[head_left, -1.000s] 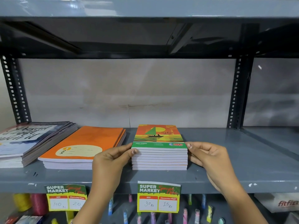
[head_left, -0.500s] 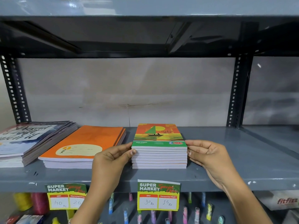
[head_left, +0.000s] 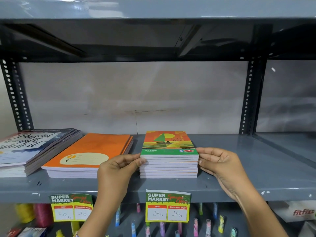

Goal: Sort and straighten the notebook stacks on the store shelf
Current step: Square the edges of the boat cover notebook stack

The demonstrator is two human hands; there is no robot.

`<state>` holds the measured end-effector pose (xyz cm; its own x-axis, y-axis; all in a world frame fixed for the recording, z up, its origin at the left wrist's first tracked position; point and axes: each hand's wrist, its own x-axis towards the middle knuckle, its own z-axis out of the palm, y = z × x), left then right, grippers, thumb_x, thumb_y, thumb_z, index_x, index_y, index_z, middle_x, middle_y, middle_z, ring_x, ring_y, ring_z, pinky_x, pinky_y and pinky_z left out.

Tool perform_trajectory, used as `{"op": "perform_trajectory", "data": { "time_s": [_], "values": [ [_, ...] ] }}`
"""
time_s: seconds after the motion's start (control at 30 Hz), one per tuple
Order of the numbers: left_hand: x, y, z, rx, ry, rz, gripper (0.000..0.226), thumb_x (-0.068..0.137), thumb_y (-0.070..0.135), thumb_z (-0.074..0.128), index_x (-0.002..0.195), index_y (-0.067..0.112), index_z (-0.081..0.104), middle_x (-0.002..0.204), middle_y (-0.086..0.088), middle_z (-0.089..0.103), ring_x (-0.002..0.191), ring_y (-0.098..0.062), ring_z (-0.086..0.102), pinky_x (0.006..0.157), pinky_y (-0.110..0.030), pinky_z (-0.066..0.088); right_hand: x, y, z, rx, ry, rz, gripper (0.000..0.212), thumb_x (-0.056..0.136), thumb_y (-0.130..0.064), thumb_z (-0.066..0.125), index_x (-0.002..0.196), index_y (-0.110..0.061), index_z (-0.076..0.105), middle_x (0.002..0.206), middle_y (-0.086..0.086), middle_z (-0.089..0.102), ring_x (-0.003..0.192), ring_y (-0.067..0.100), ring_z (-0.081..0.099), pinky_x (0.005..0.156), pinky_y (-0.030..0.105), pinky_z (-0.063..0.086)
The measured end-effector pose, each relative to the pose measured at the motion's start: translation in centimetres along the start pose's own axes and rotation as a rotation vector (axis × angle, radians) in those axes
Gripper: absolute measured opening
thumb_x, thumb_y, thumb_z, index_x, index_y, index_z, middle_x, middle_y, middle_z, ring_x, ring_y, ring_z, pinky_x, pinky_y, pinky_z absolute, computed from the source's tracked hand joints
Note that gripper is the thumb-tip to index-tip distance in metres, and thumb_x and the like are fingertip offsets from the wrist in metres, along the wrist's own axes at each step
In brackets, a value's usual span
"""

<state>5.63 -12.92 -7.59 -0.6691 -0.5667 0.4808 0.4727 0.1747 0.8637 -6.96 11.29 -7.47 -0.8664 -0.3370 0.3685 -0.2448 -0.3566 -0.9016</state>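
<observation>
Grey shelf (head_left: 239,168) carries the stack (head_left: 169,166) mid-front, barely changed from a second ago, left hand (head_left: 118,168) and right hand (head_left: 222,163) still pressing its sides with near-straight fingers, gripping nothing, so squaring looks nearly done.

We see a painted-metal shelf (head_left: 248,168), glossy w/ small chips; notebook stack (head_left: 168,166): paper pgs, glossy cover; price tag (head_left: 167,205) paper.

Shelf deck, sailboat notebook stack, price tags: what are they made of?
Shelf deck: likely painted steel, glossy grey; glare, chipped paint at the front edge. Sailboat notebook stack: paper, smooth printed cover; white page edges show. Price tags: printed paper or thin card, handwritten prices; which one, cannot tell.
</observation>
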Motion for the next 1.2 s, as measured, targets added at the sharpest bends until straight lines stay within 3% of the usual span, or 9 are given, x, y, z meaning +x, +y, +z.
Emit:
{"op": "perform_trajectory", "data": {
  "time_s": [0.13, 0.3, 0.47, 0.6, 0.77, 0.97, 1.07, 1.2],
  "values": [
    [0.0, 0.04, 0.04, 0.013, 0.039, 0.025, 0.015, 0.068, 0.005, 0.081, 0.072, 0.02, 0.079, 0.074, 0.001, 0.079, 0.068, -0.011, 0.075, 0.055, -0.013, 0.056, -0.1, -0.08, -0.04, 0.012, -0.002, 0.001, 0.029, 0.08, 0.016, 0.067, 0.096, -0.007, 0.077, 0.096, 0.015, 0.08, 0.089, 0.022, 0.077, 0.07, 0.022, 0.061],
    [0.01, 0.22, -0.24, -0.057, 0.008, 0.0, 0.014, 0.058, 0.018, 0.08, 0.072, 0.02, 0.079, 0.076, -0.003, 0.079, 0.071, -0.013, 0.076, 0.059, -0.015, 0.057, -0.12, -0.1, 0.01, 0.011, -0.002, 0.007, 0.029, 0.08, 0.015, 0.068, 0.098, -0.005, 0.076, 0.097, 0.015, 0.079, 0.092, 0.024, 0.076, 0.073, 0.025, 0.062],
    [0.14, -0.2, -0.5, -0.037, -0.048, 0.01, 0.037, 0.063, 0.007, 0.079, 0.098, 0.02, 0.075, 0.087, -0.001, 0.08, 0.082, -0.013, 0.076, 0.069, -0.016, 0.058, -0.06, -0.25, -0.08, 0.041, -0.027, 0.021, 0.029, 0.079, 0.006, 0.07, 0.1, -0.012, 0.077, 0.101, 0.013, 0.079, 0.096, 0.021, 0.076, 0.074, 0.024, 0.061],
    [0.12, -0.37, -0.56, -0.02, -0.053, 0.013, 0.033, 0.058, 0.018, 0.079, 0.09, 0.027, 0.077, 0.088, 0.003, 0.08, 0.085, -0.013, 0.076, 0.069, -0.02, 0.06, -0.05, -0.25, -0.14, 0.033, -0.054, 0.026, 0.039, 0.07, -0.008, 0.076, 0.108, -0.015, 0.075, 0.106, 0.013, 0.078, 0.102, 0.022, 0.074, 0.078, 0.025, 0.061],
    [0.28, -0.5, -0.59, -0.024, -0.042, -0.004, 0.03, 0.058, 0.016, 0.08, 0.086, 0.024, 0.078, 0.086, 0.003, 0.08, 0.082, -0.013, 0.076, 0.068, -0.022, 0.061, -0.16, -0.24, -0.11, 0.02, -0.058, 0.009, 0.044, 0.061, -0.017, 0.082, 0.105, -0.017, 0.077, 0.106, 0.013, 0.078, 0.102, 0.025, 0.074, 0.086, 0.031, 0.06],
    [0.39, -0.35, -0.66, -0.057, -0.082, 0.017, 0.028, 0.059, 0.015, 0.078, 0.083, 0.029, 0.08, 0.087, 0.003, 0.08, 0.082, -0.012, 0.076, 0.066, -0.016, 0.059, -0.43, -0.57, -0.05, 0.028, -0.094, -0.008, 0.033, 0.071, -0.015, 0.076, 0.103, -0.015, 0.079, 0.105, 0.013, 0.078, 0.102, 0.023, 0.074, 0.079, 0.025, 0.06],
    [0.42, -0.39, -0.68, -0.062, -0.109, 0.027, 0.031, 0.062, 0.014, 0.079, 0.087, 0.033, 0.08, 0.089, 0.003, 0.08, 0.084, -0.013, 0.076, 0.069, -0.015, 0.058, -0.58, -0.69, -0.05, 0.033, -0.122, -0.024, 0.043, 0.065, -0.022, 0.085, 0.106, -0.01, 0.077, 0.105, 0.016, 0.078, 0.1, 0.024, 0.074, 0.078, 0.023, 0.059],
    [0.5, -0.57, -0.69, -0.065, -0.099, 0.021, 0.029, 0.065, 0.012, 0.078, 0.087, 0.031, 0.081, 0.09, 0.002, 0.08, 0.086, -0.014, 0.076, 0.069, -0.017, 0.059, -0.56, -0.51, -0.01, 0.009, -0.128, -0.053, 0.049, 0.059, -0.01, 0.088, 0.106, -0.009, 0.077, 0.104, 0.018, 0.077, 0.099, 0.027, 0.075, 0.078, 0.023, 0.059]
  ]
}}
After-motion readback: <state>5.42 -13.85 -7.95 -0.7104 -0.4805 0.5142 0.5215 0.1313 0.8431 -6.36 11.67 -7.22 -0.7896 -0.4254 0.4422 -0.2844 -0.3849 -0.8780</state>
